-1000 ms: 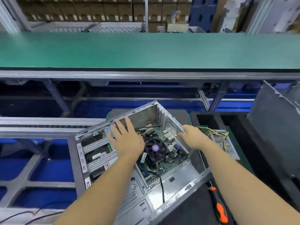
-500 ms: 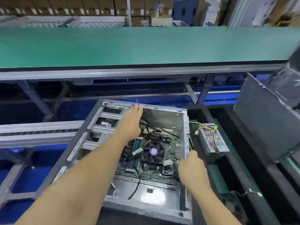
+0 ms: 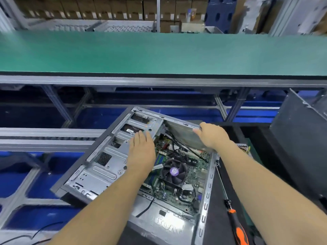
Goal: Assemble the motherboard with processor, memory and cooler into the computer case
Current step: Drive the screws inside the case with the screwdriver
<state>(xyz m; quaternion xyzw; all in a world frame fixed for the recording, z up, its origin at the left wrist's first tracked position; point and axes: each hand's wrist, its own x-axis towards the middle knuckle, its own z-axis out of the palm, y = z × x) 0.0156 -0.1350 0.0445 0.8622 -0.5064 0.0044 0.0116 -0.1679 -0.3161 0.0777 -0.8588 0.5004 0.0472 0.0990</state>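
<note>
Left hand (image 3: 141,151) lies flat, fingers straight and together, on the drive cage (image 3: 113,156) in the left half of the computer case (image 3: 205,200), which sits at frame centre with its long axis running from lower right toward upper left. Just right of that hand, inside the case, the motherboard (image 3: 196,172) is already seated, its cooler (image 3: 174,171) at the middle. Further right, the right hand (image 3: 212,134) curls its fingers over the case's far top rim, gripping it. Both hands are on the case, so I judge the coming move to be turning or shifting the whole case. At lower right a screwdriver (image 3: 237,225) lies just beside the case, nearer the right arm.
</note>
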